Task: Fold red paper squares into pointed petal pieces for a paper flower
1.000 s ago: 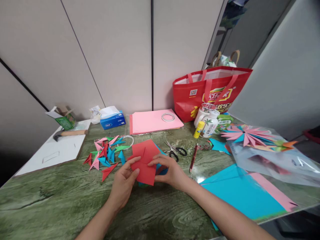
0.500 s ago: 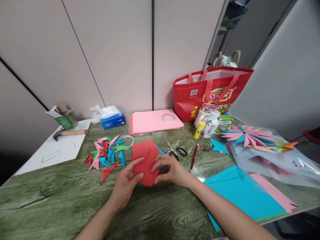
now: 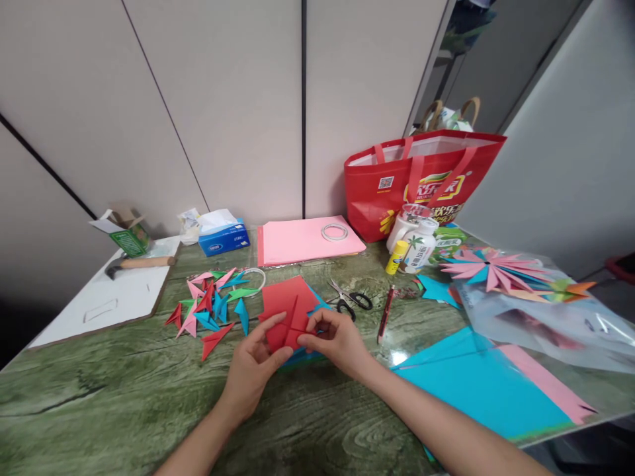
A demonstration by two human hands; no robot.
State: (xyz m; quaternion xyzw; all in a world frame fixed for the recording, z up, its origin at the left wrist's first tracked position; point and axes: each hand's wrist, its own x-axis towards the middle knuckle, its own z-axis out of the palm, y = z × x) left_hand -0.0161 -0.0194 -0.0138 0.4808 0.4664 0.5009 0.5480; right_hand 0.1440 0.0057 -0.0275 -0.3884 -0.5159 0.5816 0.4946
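Between my two hands is a small piece of red paper with crossing creases. My left hand grips its left side, thumb at the near edge and fingers behind or along it. My right hand pinches its right side between thumb and fingertips. Beneath lies a stack of coloured sheets, red on top with blue showing at the right and near edges. To the left is a pile of folded paper pieces in pink, red, blue and green. Black-handled scissors lie open just beyond my right hand.
A red pen, yellow glue stick and white bottle stand or lie at right. Blue sheets and a paper star are farther right. Behind are pink sheets, a red bag, a tissue box and a hammer.
The red paper has tipped down toward the stack, and its crossing creases show more plainly. My right hand's fingers have shifted inward along its right side.
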